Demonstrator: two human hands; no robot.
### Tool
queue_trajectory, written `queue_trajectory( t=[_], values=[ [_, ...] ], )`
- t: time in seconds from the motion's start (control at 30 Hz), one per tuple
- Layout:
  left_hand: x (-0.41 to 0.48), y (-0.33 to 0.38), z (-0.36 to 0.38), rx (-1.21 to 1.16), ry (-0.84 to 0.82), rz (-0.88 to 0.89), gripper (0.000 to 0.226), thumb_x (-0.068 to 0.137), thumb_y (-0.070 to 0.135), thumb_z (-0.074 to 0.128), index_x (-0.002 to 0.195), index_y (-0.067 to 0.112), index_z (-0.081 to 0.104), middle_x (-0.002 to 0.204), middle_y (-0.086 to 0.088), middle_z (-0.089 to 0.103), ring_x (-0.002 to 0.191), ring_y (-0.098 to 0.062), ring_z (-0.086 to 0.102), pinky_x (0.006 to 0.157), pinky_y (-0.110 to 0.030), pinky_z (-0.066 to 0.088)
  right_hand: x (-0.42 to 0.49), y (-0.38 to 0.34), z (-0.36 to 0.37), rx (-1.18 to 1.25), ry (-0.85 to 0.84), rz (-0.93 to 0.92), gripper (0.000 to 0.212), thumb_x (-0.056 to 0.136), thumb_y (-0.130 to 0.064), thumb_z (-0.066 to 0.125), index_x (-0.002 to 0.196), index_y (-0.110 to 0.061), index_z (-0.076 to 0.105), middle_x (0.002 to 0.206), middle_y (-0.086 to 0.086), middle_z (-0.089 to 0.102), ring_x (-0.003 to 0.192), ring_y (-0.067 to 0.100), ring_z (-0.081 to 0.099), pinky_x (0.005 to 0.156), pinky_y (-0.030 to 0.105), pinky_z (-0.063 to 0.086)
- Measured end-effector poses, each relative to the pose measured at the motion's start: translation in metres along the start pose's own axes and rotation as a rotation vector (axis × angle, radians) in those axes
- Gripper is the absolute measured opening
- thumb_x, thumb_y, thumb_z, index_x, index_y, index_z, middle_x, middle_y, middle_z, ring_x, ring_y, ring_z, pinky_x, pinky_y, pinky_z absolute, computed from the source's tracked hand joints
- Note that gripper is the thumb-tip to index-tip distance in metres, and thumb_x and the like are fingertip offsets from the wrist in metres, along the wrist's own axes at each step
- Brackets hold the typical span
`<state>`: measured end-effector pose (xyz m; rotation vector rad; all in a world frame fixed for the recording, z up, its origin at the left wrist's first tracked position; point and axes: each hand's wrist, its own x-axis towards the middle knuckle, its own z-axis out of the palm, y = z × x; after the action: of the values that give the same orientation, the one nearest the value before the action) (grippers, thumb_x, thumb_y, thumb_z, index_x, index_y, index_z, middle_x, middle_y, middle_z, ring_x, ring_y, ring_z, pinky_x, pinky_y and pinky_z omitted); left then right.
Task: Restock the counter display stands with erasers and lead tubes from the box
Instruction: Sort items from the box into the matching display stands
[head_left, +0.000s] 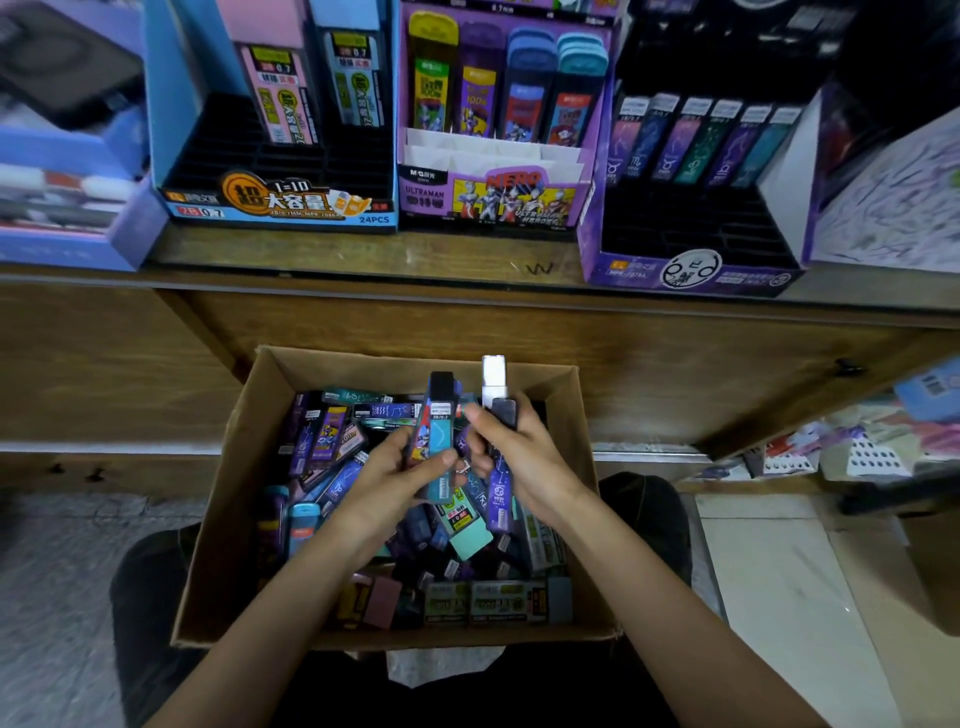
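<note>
You sit with an open cardboard box (221, 519) across your knees, and every place here is given from that box. It holds a loose heap of lead tubes (332, 441) in purple, teal and black, lying at all angles; whether any erasers are among them is too hard to tell. Just above the middle of the box, your left hand (395, 478) pinches a teal tube (440, 447) upright between thumb and fingers, with at least one more tube pressed behind it. Your right hand (524, 457), touching or nearly touching the left, is curled round a small bundle: a purple constellation tube (500, 491) points down towards the heap and a white-capped tube (493, 376) sticks up past the box's far wall. Beyond that far wall, higher up, a wooden counter (363, 254) carries three stands: a blue stand (275, 205) beyond the box's left corner, an Ultraman stand (493, 205) straight ahead, and a dark purple stand (691, 270) beyond the right corner, each with empty front slots. You appear to be sorting and gathering tubes by design, with nothing yet on its way to a stand. The next move likely calls for matching each handful to its stand, then lifting it over the far wall and sliding the tubes upright into free slots
</note>
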<state>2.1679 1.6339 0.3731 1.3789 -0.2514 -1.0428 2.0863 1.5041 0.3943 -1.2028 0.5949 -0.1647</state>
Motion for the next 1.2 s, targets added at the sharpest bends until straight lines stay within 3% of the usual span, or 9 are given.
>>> queue_trajectory(
  t=[0.1,0.27,0.37,0.47,0.67,0.77,0.9,1.07,1.2],
  values=[
    [-0.005,0.008,0.002,-0.034,-0.008,0.016,0.021,0.091,0.005,0.054,0.112,0.008,0.052,0.097,-0.011,0.072,0.081,-0.02,0.069,0.082,-0.038,0.053,-0.006,-0.009,0.0,0.068,0.054,0.007,0.011,0.096,-0.021,0.051,0.101,-0.014,0.044,0.064,0.001,0.053,0.05,0.013,0.044,0.05,0.025,0.041],
    [-0.007,0.011,0.016,0.021,0.008,0.057,0.017,0.094,0.001,0.047,0.102,0.015,0.053,0.088,-0.006,0.064,0.067,-0.013,0.06,0.061,-0.027,0.05,-0.012,-0.025,0.007,0.265,0.166,0.061,0.027,0.094,-0.034,0.051,0.103,-0.009,0.055,0.07,0.004,0.06,0.057,0.014,0.06,0.053,0.028,0.052],
    [-0.009,0.011,0.026,0.001,0.005,0.083,0.007,0.091,0.022,0.057,0.098,0.02,0.056,0.078,0.002,0.068,0.063,-0.011,0.062,0.054,-0.025,0.051,-0.013,-0.031,0.012,0.247,0.223,0.053,0.028,0.093,-0.039,0.051,0.106,-0.016,0.058,0.082,0.004,0.067,0.07,0.018,0.066,0.064,0.034,0.055],
    [-0.01,0.016,0.031,0.113,0.0,0.162,0.039,0.072,0.043,0.067,0.099,0.017,0.056,0.069,0.002,0.064,0.058,-0.01,0.059,0.05,-0.023,0.048,-0.012,-0.035,0.017,0.306,0.266,0.063,0.027,0.093,-0.04,0.051,0.111,-0.021,0.055,0.099,0.007,0.068,0.089,0.022,0.068,0.076,0.039,0.056],
    [-0.008,0.026,0.032,0.125,0.06,0.229,0.02,0.082,0.019,0.068,0.093,0.009,0.057,0.048,0.005,0.052,0.041,-0.007,0.044,0.038,-0.019,0.035,-0.015,-0.04,0.021,0.364,0.243,0.088,0.031,0.085,-0.036,0.062,0.107,-0.015,0.058,0.1,0.016,0.069,0.092,0.035,0.068,0.08,0.056,0.054],
    [-0.01,0.031,0.032,0.122,0.074,0.267,0.014,0.085,0.015,0.066,0.09,0.006,0.057,0.047,0.004,0.049,0.039,-0.008,0.041,0.037,-0.019,0.033,-0.016,-0.044,0.019,0.291,0.248,0.04,0.038,0.088,-0.041,0.057,0.112,-0.013,0.059,0.099,0.013,0.07,0.085,0.026,0.07,0.07,0.041,0.058],
    [-0.014,0.04,0.026,0.095,0.104,0.308,0.014,0.086,0.011,0.063,0.091,0.003,0.054,0.047,0.003,0.048,0.037,-0.008,0.037,0.037,-0.02,0.033,-0.019,-0.056,0.007,-0.037,0.35,-0.139,0.025,0.093,-0.045,0.046,0.101,-0.025,0.059,0.09,-0.004,0.07,0.084,0.014,0.069,0.075,0.035,0.056],
    [-0.021,0.067,0.018,0.063,0.123,0.413,0.024,0.079,0.023,0.067,0.091,0.006,0.056,0.049,0.0,0.048,0.038,-0.009,0.038,0.037,-0.018,0.033,-0.028,-0.091,-0.017,-0.12,0.235,-0.235,0.031,0.088,-0.042,0.052,0.093,-0.012,0.054,0.055,-0.008,0.05,0.041,0.006,0.04,0.043,0.018,0.035],
    [-0.019,0.092,0.018,0.075,0.136,0.481,0.028,0.074,0.031,0.069,0.09,0.011,0.058,0.049,0.002,0.049,0.039,-0.009,0.04,0.037,-0.018,0.035,-0.029,-0.126,-0.029,0.024,0.097,-0.314,0.026,0.091,-0.036,0.054,0.091,-0.017,0.036,0.073,0.0,0.048,0.042,0.01,0.032,0.041,0.022,0.028]
  ],
)
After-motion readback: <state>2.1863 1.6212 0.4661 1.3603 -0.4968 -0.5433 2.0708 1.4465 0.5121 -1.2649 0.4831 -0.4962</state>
